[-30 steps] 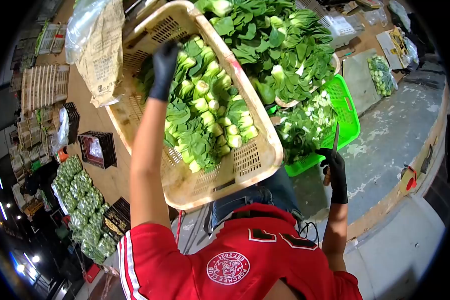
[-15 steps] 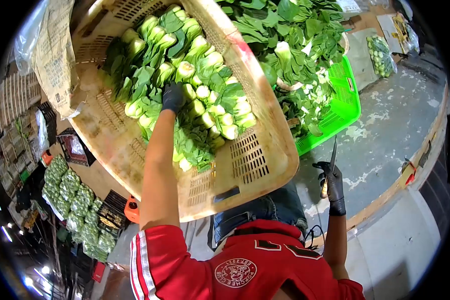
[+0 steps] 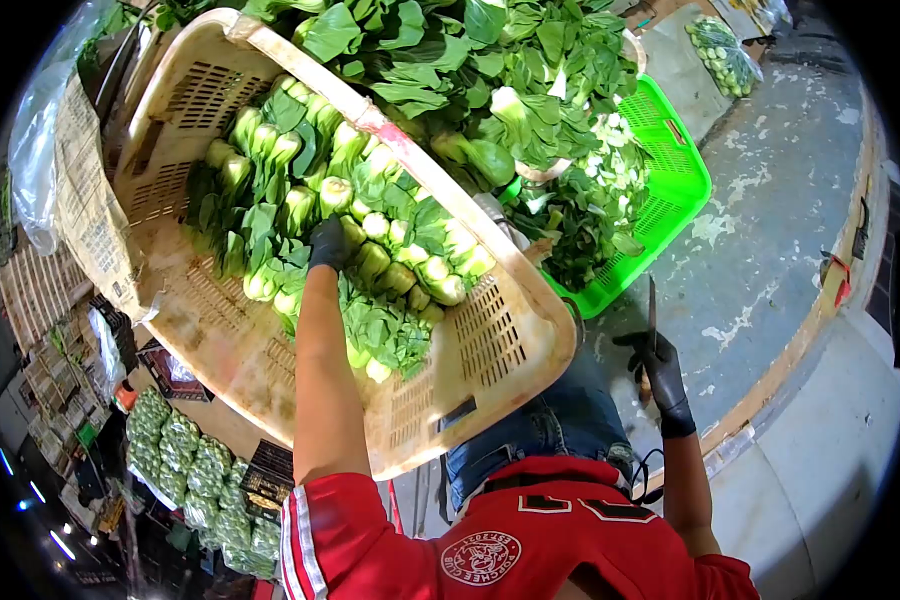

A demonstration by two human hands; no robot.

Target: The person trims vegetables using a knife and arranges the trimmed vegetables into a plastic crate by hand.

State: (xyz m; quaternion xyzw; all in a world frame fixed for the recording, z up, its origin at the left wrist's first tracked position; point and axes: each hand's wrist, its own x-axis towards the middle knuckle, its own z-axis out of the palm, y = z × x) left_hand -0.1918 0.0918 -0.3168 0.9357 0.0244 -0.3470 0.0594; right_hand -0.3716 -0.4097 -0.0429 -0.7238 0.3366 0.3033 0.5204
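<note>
A large worn beige plastic basket [image 3: 232,290] holds rows of bok choy [image 3: 374,262], pale stalk ends and dark leaves packed side by side. My left hand [image 3: 328,243], in a dark glove, reaches into the middle of these rows and touches the stalks. Its fingertips are hidden among the vegetables, so its grip does not show. Off to the right, away from the basket, my right hand [image 3: 662,372], also gloved, is closed around a knife [image 3: 652,312] whose narrow blade points up and away from me.
Behind the basket lies a big heap of loose bok choy [image 3: 440,60]. A bright green basket [image 3: 675,165] with cut leaves sits right of it. Bagged greens [image 3: 722,55] rest at the far right, and several more bags [image 3: 185,465] are stacked at lower left.
The whole view has shifted a little. My left hand has drawn in lower among the stalks, with less of its fingers visible. My right hand still holds the knife.
</note>
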